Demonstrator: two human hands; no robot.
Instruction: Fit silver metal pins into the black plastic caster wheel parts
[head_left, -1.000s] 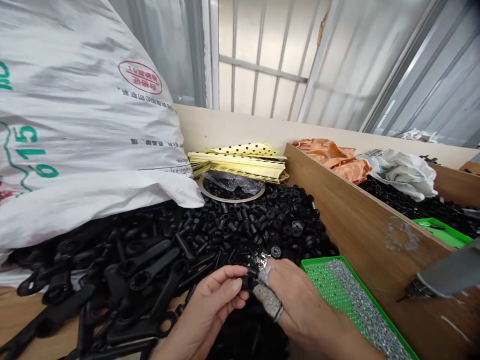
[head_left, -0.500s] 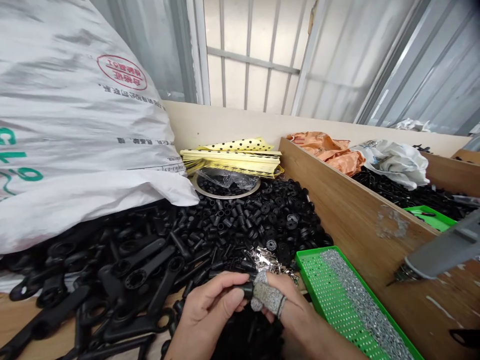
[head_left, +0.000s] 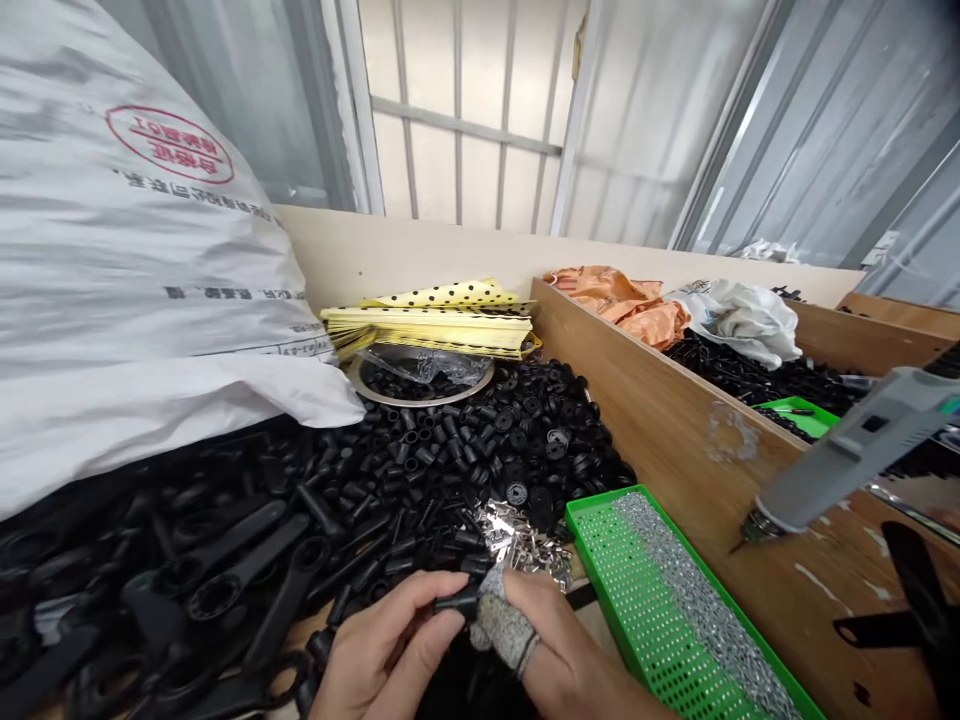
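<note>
In the head view, the small black cylindrical sleeve (head_left: 454, 601) sits at the lower centre of the frame, held up over the dark parts. The left hand (head_left: 379, 650) pinches its left end between thumb and fingertips. The right hand (head_left: 559, 645), its fingers wrapped in grey tape, curls at the other end; the wrapping hides whether those fingertips grip or only press. The sleeve looks like moulded plastic, so it is probably light, stiff and hard to break, though its smooth round side could slip or roll under bare skin; the best hold is likely around the barrel, clear of the end faces. Just beyond the hands lie bright metal clips (head_left: 517, 540); at lower right is a green tray (head_left: 626, 575) with small screws (head_left: 697, 590), and at lower left, black wrench-shaped levers (head_left: 292, 580).
</note>
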